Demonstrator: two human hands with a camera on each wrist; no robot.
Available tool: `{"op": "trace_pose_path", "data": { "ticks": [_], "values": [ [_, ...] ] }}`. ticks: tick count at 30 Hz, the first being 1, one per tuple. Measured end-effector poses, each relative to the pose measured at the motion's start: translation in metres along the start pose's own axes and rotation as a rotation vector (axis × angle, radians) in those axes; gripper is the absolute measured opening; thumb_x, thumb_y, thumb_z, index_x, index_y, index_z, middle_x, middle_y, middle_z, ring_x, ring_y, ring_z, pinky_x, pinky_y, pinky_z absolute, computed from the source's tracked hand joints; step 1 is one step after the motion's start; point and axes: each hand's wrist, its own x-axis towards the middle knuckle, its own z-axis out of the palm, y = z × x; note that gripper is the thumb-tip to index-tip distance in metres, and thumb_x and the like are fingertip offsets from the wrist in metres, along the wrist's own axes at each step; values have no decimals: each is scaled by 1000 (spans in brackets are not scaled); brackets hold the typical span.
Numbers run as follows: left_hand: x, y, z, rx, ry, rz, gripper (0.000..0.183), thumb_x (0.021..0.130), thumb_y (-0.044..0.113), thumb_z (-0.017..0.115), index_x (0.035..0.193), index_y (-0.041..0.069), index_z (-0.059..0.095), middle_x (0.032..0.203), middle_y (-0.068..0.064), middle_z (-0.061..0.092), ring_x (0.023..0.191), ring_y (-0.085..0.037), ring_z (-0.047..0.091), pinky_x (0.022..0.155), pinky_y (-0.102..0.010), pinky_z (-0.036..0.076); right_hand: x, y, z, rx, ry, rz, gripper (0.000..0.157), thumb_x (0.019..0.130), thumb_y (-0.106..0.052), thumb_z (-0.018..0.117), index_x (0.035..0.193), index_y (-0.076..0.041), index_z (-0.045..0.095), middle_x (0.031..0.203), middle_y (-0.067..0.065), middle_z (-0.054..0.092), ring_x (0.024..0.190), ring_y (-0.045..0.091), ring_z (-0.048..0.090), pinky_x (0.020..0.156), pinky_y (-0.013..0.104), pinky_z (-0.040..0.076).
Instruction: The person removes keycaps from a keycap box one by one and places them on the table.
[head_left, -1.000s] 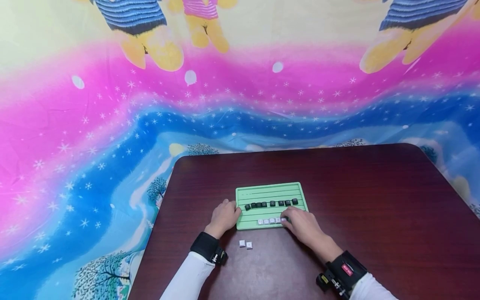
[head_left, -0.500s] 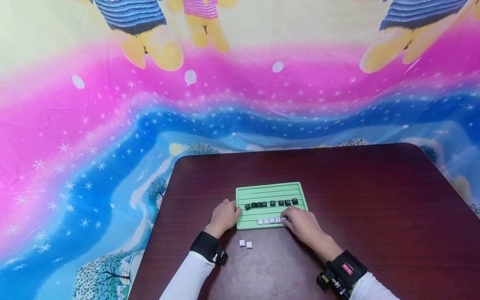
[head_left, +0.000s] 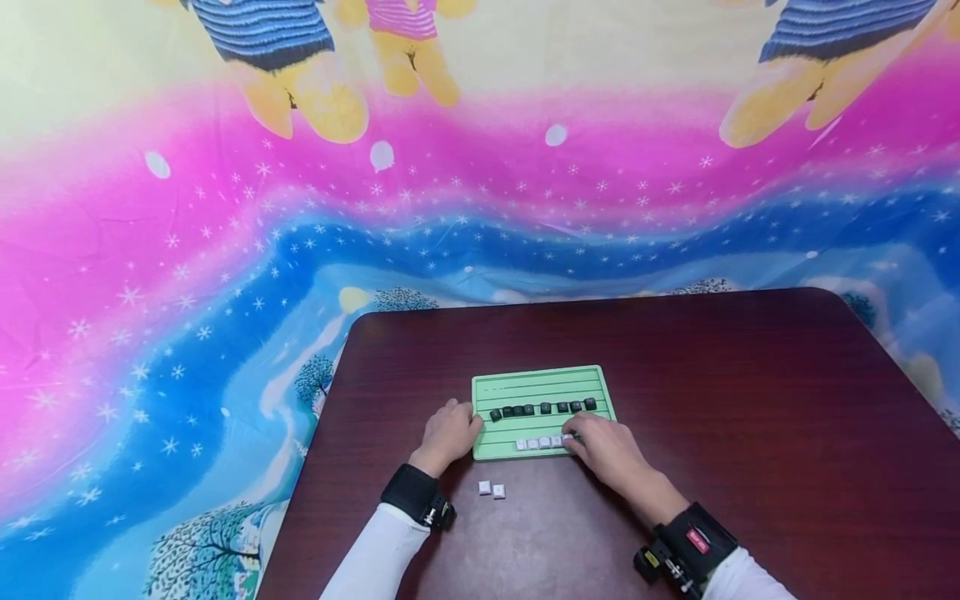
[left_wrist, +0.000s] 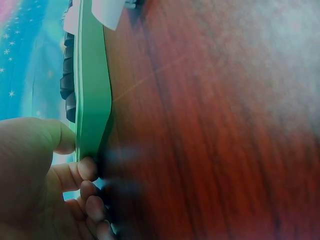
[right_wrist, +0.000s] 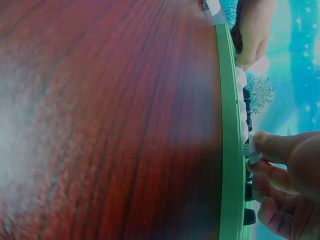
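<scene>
A pale green ridged tray lies on the table, with a row of black keycaps across its middle. White keycaps stand in a row along its near side. My left hand holds the tray's left end; the left wrist view has the thumb and fingertips at the edge of the tray. At the right end of the white row, my right hand pinches a white keycap between thumb and fingers, just over the tray's near rim. In the head view the fingers mostly hide that keycap.
Two loose white keycaps lie on the table in front of the tray. The dark reddish-brown table extends well to the right. Behind it hangs a colourful printed cloth.
</scene>
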Motion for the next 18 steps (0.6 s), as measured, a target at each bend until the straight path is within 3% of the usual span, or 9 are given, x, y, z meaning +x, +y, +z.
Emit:
{"op": "trace_pose_path", "data": {
  "ticks": [18],
  "values": [
    [1, -2, 2, -6, 5, 9, 34, 99, 25, 49, 67, 14, 45, 70, -3, 43, 62, -18, 38, 56, -30, 30, -4, -6, -3, 11, 51, -68, 13, 90, -24, 76, 101, -18, 76, 101, -3, 73, 86, 17, 71, 68, 37, 55]
  ]
}}
